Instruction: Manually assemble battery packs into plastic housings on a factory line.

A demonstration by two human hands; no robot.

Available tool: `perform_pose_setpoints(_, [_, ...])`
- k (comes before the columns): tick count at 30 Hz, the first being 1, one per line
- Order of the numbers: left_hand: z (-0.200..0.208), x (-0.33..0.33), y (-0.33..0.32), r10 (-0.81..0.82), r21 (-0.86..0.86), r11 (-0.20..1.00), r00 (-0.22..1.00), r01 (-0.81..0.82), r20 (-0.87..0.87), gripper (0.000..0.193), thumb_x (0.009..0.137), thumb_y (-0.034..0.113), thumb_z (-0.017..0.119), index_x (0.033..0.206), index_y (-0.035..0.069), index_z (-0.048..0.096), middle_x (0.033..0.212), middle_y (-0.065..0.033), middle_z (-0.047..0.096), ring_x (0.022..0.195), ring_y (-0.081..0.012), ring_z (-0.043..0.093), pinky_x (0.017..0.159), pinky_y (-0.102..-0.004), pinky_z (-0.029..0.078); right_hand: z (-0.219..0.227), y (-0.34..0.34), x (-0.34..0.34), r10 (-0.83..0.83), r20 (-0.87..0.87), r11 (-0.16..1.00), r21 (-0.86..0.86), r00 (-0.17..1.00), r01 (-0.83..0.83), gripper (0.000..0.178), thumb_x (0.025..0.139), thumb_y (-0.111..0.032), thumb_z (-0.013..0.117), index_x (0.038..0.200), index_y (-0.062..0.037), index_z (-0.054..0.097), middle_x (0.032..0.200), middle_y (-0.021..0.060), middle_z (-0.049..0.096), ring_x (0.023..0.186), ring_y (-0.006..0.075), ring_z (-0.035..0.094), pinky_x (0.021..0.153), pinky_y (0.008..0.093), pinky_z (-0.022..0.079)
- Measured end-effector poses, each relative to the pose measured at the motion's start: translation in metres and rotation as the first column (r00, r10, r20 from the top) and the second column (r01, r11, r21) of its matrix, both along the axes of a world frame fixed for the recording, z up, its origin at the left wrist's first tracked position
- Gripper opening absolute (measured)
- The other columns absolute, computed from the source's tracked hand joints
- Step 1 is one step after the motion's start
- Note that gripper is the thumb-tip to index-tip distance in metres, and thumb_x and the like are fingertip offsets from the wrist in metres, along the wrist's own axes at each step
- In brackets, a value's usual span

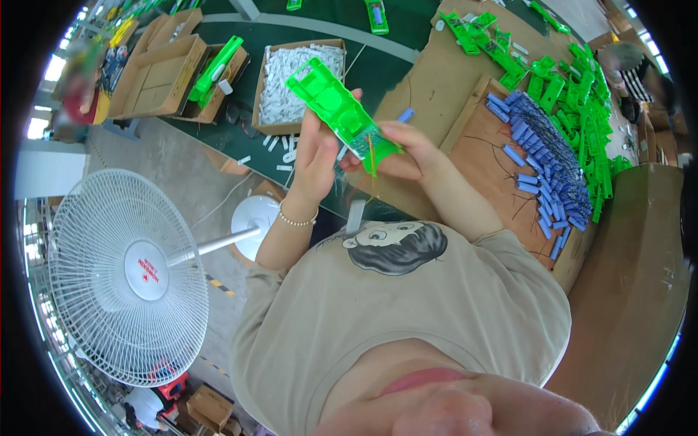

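Observation:
A long bright green plastic housing (331, 102) is held up over the table, tilted with its far end to the left. My left hand (318, 156) is closed around its left edge, fingers behind it. My right hand (413, 149) grips the near right end, thumb by the edge. In that near end sits a small green circuit board (361, 139) with thin red and yellow wires sticking out toward me. My fingers partly hide the housing's underside. Just beyond my right hand, a single blue cylindrical cell (406, 115) lies on the cardboard.
A cardboard box (256, 109) of small white parts stands beyond my left hand. More boxes (156, 83) are at far left. Many wired blue cells (538, 156) lie on a brown board at right, beside piled green housings (582, 102). A white fan (127, 276) stands at left.

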State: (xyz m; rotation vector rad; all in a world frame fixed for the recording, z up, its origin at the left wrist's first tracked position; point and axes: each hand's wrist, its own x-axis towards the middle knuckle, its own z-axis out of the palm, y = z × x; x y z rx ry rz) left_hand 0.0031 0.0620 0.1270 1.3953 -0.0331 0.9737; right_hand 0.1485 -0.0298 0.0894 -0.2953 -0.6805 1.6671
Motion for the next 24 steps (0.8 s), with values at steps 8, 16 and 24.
perform_pose_setpoints(8, [-0.013,0.004,0.001,0.090,-0.252,0.959,0.984,-0.128,-0.154,0.034,0.100,0.027,0.034,0.127,0.005,0.033,0.111,-0.0153,0.052,0.095,-0.0248,0.059,0.078,-0.0365,0.052,-0.027,-0.009,-0.026,0.166,-0.311,0.971,-0.113,0.936,-0.210,0.061,0.096,-0.049,0.035,0.133,-0.0008,0.036,0.114,0.0205,0.058,0.092,0.0326,0.064,0.087,0.0415,0.050])
perform_pose_setpoints(16, [-0.015,-0.001,0.020,0.446,0.092,0.895,0.885,-0.437,-0.137,0.037,0.100,0.020,0.031,0.133,0.002,0.028,0.111,-0.0136,0.051,0.089,-0.0212,0.060,0.077,-0.0363,0.051,-0.001,-0.039,-0.026,0.028,0.481,0.928,-0.339,0.876,0.156,0.043,0.088,-0.012,0.055,0.128,0.0010,0.044,0.089,0.0094,0.060,0.056,0.0051,0.049,0.046,0.0187,0.035])
perform_pose_setpoints(24, [-0.026,-0.009,0.025,0.363,0.145,0.929,0.910,-0.339,-0.198,0.036,0.099,0.018,0.037,0.130,-0.001,0.034,0.106,-0.0103,0.053,0.086,-0.0148,0.056,0.077,-0.0298,0.047,0.045,-0.057,0.011,-0.155,0.736,0.922,-0.131,0.659,0.364,0.038,0.091,-0.011,0.051,0.126,0.0013,0.044,0.091,0.0105,0.062,0.056,0.0086,0.053,0.052,0.0197,0.040])
